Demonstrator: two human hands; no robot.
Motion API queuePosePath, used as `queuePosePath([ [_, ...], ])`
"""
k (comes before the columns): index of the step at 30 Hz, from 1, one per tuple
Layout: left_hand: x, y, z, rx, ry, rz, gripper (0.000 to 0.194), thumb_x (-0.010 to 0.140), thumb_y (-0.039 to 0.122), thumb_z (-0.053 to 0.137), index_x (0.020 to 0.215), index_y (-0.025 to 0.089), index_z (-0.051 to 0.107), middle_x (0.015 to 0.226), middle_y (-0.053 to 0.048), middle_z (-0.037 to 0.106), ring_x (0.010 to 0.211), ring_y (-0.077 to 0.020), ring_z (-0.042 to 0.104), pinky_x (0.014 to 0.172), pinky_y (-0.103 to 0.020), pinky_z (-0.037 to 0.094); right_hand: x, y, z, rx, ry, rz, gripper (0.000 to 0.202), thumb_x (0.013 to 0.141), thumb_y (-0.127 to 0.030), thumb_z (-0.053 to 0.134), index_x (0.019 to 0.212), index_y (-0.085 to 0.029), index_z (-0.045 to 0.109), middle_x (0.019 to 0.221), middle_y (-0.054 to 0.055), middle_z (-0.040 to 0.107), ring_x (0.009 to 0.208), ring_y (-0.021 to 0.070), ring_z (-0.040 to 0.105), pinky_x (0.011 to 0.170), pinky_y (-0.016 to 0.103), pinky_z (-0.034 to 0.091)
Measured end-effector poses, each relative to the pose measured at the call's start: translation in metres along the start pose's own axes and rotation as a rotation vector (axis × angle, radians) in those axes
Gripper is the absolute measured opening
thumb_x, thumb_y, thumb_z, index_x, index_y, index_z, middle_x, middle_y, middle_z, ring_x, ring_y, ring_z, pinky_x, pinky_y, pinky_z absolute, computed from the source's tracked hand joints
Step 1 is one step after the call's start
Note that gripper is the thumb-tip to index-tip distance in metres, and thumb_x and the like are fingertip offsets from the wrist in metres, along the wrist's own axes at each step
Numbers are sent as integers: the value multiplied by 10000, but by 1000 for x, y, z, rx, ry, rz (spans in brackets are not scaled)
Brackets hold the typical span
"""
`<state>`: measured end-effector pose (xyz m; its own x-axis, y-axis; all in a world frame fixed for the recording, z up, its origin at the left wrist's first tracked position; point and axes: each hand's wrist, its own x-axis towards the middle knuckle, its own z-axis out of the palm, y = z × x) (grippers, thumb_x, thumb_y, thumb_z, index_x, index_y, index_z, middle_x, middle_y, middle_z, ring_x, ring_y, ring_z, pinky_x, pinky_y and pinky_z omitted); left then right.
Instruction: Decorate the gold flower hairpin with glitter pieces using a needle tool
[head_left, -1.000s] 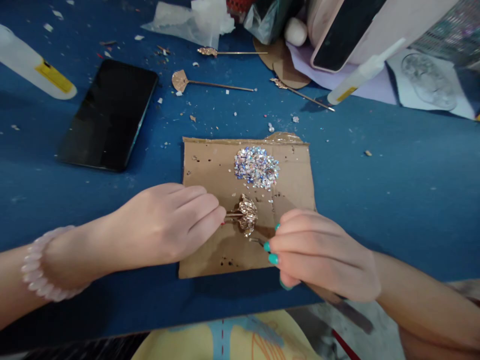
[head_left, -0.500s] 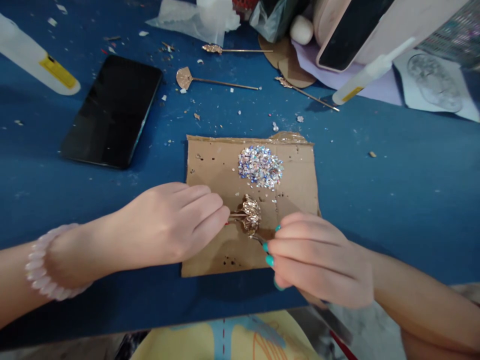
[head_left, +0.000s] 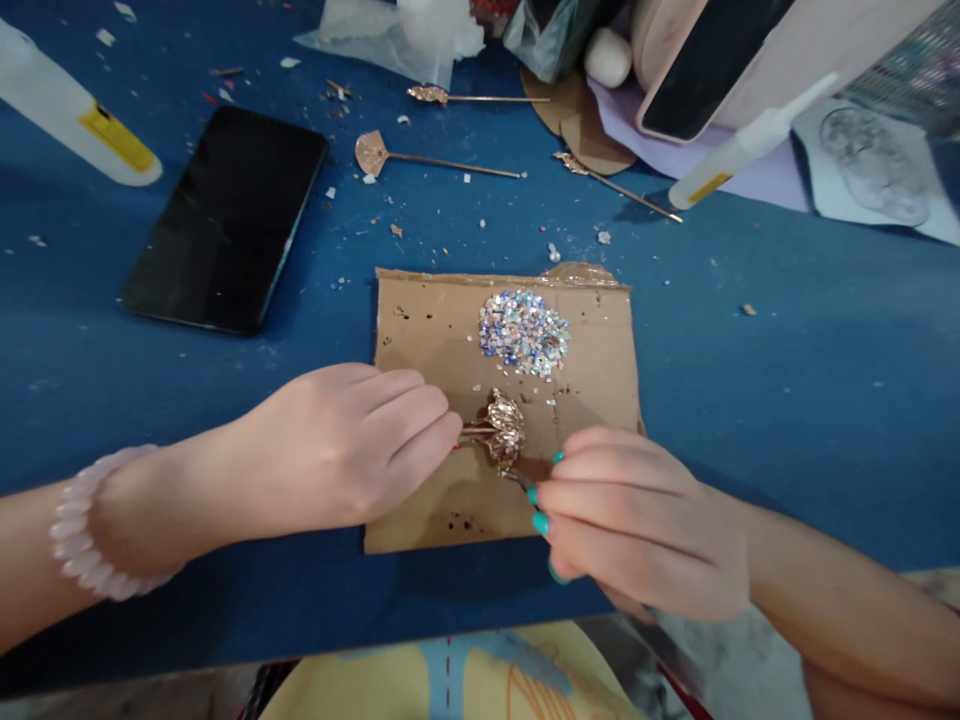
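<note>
Flower (head_left: 507,425), gold-coloured and many-petalled, lies on its side above the near half of the cardboard (head_left: 427,370), its stem (head_left: 476,430) pointing left. The left hand (head_left: 360,445) holds the stem, its fingers (head_left: 431,435) closed together around it; the fingertips are turned down and mostly hidden. The right hand (head_left: 645,515) grips tweezers (head_left: 517,479), its fingers (head_left: 581,492) bent and narrow about the shaft. The bent tip is at the flower's near edge; whether it touches is too small to tell.

A loose pile of gems (head_left: 523,333), blue, white and pinkish, lies on the cardboard beyond the flower, with a few strays beside it. Small dark holes mark the cardboard in several places. It rests on the blue surface (head_left: 787,400).

Past it lie three gold pins: the fan pin (head_left: 371,153), the leaf pin (head_left: 428,95) and the right pin (head_left: 571,163), which slants between two card discs (head_left: 596,143) and the white bottle (head_left: 731,160). A black phone (head_left: 225,220) lies at left, near the larger bottle (head_left: 75,110). At far right are a purple sheet (head_left: 772,180) and a drawing (head_left: 874,165). A bracelet (head_left: 75,530) of pale beads circles the left wrist.
</note>
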<state>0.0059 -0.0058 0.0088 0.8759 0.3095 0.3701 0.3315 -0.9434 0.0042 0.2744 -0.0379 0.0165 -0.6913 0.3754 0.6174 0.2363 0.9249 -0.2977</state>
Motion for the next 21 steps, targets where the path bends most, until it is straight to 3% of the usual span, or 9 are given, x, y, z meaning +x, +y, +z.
queuePosePath([
  [4, 0, 0, 1, -10, 15, 2, 257, 1018, 59, 447, 894, 127, 662, 846, -81, 737, 679, -194, 666, 511, -323, 455, 0, -3, 0, 13, 30, 10, 239, 1012, -154, 573, 812, -141, 702, 774, 42, 765, 749, 160, 680, 658, 331, 620],
  [15, 1, 1, -3, 10, -15, -6, 157, 1011, 45, 494, 970, 114, 629, 852, -68, 728, 674, -179, 633, 534, -322, 445, -1, -3, -4, 14, -50, -3, 209, 1017, -153, 578, 852, -136, 705, 812, 55, 766, 792, 168, 687, 712, 327, 621],
  [21, -2, 0, 2, -19, 21, 0, 211, 1031, 76, 461, 947, 109, 651, 858, -82, 729, 683, -186, 629, 528, -323, 433, -3, -4, -2, 3, -45, 2, 219, 1028, -147, 547, 861, -142, 688, 809, 53, 756, 810, 167, 680, 713, 337, 617],
])
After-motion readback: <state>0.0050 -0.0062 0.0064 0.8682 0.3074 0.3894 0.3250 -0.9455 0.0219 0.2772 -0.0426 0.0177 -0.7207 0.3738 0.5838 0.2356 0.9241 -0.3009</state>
